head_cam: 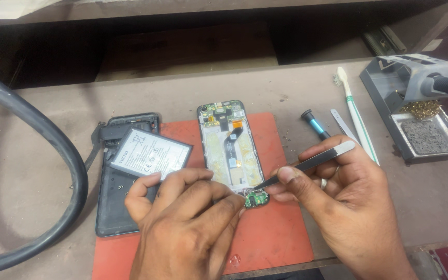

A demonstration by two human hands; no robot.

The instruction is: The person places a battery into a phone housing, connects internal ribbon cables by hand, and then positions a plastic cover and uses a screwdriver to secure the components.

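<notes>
Two hands on the opened phone (pixel 230 150): your left hand (pixel 187 218) pinches its lower edge, your right hand (pixel 333 192) grips tweezers (pixel 307 163) at the small green board (pixel 255 198); battery (pixel 150 154) already out.

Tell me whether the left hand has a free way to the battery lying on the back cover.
Probably yes: the left hand sits right beside the battery, which lies uncovered on the back cover, nothing between them.

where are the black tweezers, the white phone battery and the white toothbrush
black metal tweezers (pixel 307 163), head view, mid shaft in the right hand
white rectangular phone battery (pixel 149 154), head view, label face
white plastic toothbrush (pixel 356 116), head view, handle
</notes>
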